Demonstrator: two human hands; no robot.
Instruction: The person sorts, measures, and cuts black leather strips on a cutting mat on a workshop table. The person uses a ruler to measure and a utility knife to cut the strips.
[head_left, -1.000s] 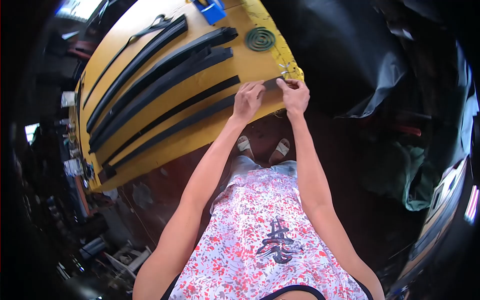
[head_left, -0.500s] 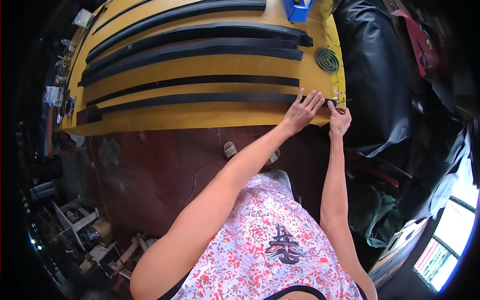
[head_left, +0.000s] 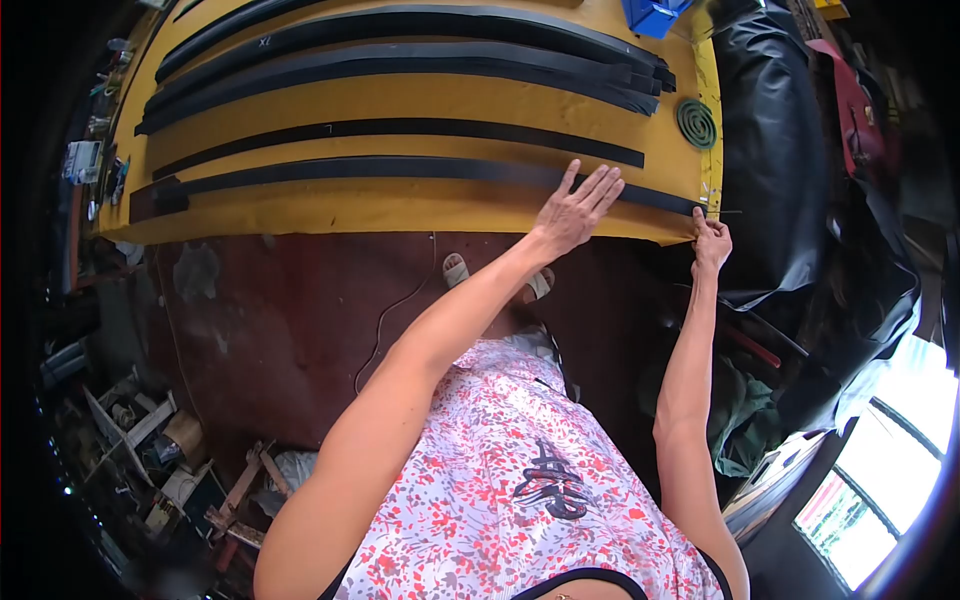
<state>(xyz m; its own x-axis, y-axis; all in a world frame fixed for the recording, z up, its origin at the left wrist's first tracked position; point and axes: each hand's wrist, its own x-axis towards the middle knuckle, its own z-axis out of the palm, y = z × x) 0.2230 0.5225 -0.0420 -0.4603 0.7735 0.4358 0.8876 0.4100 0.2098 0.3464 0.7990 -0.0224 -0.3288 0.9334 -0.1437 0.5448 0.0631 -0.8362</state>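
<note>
A long black strip point(head_left: 400, 169) lies along the front of the yellow-topped table point(head_left: 330, 214). My left hand point(head_left: 572, 212) rests flat on it right of the middle, fingers stretched and slightly apart. At the strip's right end, by the table corner, my right hand point(head_left: 711, 243) has its thumb against the strip and its other fingers curled. A thin dark rod or wire point(head_left: 730, 211) pokes out beside that thumb. Behind lies a shorter black strip point(head_left: 450, 128). At the strip's left end sits a dark block-like piece point(head_left: 158, 197).
Stacks of black strips point(head_left: 400, 65) lie farther back. A green coil point(head_left: 696, 123) and a blue container point(head_left: 655, 14) stand near the right edge. Black sheeting point(head_left: 770, 150) hangs beyond it. Wooden frames and clutter point(head_left: 135, 430) stand on the floor at left.
My left hand has slid left along the strip, away from my right hand, which stays at the strip's right end. The whole view has shifted a little.
</note>
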